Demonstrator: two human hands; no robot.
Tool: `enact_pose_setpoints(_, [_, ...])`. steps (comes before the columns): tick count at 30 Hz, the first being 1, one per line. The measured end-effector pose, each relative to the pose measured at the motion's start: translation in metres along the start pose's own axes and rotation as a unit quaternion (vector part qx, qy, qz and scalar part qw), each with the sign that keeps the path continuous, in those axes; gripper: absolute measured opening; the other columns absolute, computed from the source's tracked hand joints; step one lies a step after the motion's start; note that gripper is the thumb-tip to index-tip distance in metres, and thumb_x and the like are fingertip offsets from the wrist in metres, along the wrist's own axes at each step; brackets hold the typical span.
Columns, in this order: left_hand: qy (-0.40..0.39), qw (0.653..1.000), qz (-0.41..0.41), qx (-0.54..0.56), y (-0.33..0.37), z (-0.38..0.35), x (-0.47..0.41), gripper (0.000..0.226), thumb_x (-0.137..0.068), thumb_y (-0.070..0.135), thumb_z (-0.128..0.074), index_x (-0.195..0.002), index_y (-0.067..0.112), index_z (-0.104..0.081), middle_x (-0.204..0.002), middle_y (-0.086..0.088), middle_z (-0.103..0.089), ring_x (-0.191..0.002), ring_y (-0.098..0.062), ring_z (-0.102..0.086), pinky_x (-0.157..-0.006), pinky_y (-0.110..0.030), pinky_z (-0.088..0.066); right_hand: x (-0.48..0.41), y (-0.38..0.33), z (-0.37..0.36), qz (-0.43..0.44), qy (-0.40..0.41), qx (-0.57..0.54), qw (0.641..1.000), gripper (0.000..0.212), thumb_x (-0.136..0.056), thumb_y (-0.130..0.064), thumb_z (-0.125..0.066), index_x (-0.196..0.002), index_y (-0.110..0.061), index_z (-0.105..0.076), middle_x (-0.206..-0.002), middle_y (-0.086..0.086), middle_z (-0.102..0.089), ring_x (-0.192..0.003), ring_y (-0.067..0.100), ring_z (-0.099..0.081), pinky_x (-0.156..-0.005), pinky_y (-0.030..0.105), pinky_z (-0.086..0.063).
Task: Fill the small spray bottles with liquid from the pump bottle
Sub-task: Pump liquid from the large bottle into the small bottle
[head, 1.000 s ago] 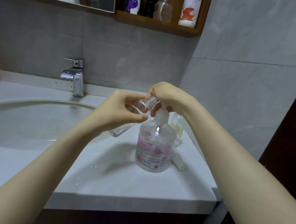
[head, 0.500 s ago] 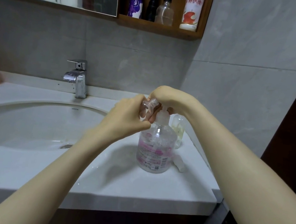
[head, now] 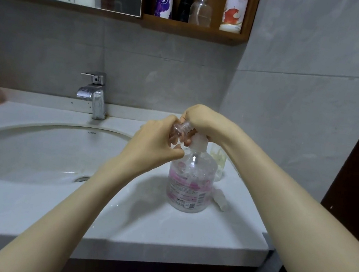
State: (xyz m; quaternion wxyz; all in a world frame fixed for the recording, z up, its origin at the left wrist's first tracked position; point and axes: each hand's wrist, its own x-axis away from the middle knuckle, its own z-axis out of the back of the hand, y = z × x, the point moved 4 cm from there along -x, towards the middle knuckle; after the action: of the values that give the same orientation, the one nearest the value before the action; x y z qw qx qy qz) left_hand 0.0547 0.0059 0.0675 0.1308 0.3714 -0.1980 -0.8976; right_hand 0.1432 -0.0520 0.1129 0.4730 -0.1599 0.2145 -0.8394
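**A:** Where is there room to move?
**B:** The pump bottle [head: 190,183] stands upright near the right end of the desk [head: 149,234], with the side wall [head: 289,127] close behind it. Bare desk runs forward to the near edge, and the sink [head: 23,156] takes up the left.
**A:** Is anything crowding it?
**B:** A second small bottle [head: 218,161] is just behind it. A white cap [head: 220,199] lies beside its base.
**A:** And the hands?
**B:** The right grip [head: 201,120] is curled over the pump top. The left grip [head: 157,142] is wrapped round the small spray bottle [head: 180,128], neck up at the spout.
**A:** What changed from a second ago?
**B:** Then the small spray bottle slanted, its body sticking out below the left grip. Now only its neck and shoulder show. The right grip stays on the pump.
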Motion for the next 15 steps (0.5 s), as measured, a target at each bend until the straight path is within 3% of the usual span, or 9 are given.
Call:
enact_pose_setpoints(4, [0.004,1.000,0.021,0.010,0.002,0.001,0.003,0.027,-0.062,0.022,-0.062,-0.085,0.010,-0.055,-0.070,-0.001,-0.060,-0.060,-0.019,-0.052,-0.052,-0.035,-0.041,0.007,-0.004,0.001,0.004,0.014,0.041,0.999,0.010,-0.086,-0.010,-0.057,-0.082,-0.004,-0.064,-0.039,-0.005,-0.055,-0.055,0.016,-0.052,-0.047,0.019,-0.036])
enact_pose_setpoints(6, [0.005,1.000,0.019,0.011,0.005,0.002,0.004,0.030,-0.060,0.025,-0.059,-0.086,0.009,-0.056,-0.070,-0.003,-0.060,-0.061,-0.021,-0.052,-0.053,-0.037,-0.042,0.013,-0.005,0.003,-0.001,0.010,0.041,0.999,0.013,-0.086,-0.011,-0.054,-0.085,-0.005,-0.066,-0.037,-0.007,-0.054,-0.051,0.013,-0.049,-0.041,0.018,-0.031])
enact_pose_setpoints(9, [0.000,1.000,0.003,0.003,0.009,0.004,0.000,0.034,-0.055,0.028,-0.052,-0.085,0.011,-0.055,-0.068,0.000,-0.060,-0.067,-0.024,-0.056,-0.065,-0.045,-0.049,0.018,-0.005,0.006,-0.007,0.006,0.027,1.000,0.016,-0.087,-0.011,-0.051,-0.088,-0.006,-0.067,-0.038,-0.008,-0.054,-0.047,0.010,-0.045,-0.039,0.017,-0.030])
enact_pose_setpoints(15, [0.011,1.000,-0.002,-0.005,0.006,0.005,-0.002,0.035,-0.055,0.029,-0.052,-0.083,0.009,-0.054,-0.068,-0.002,-0.060,-0.068,-0.026,-0.057,-0.067,-0.047,-0.049,0.016,-0.006,0.007,-0.010,0.004,-0.022,1.000,0.013,-0.086,-0.009,-0.053,-0.084,-0.003,-0.064,-0.038,-0.004,-0.055,-0.051,0.015,-0.050,-0.047,0.017,-0.036])
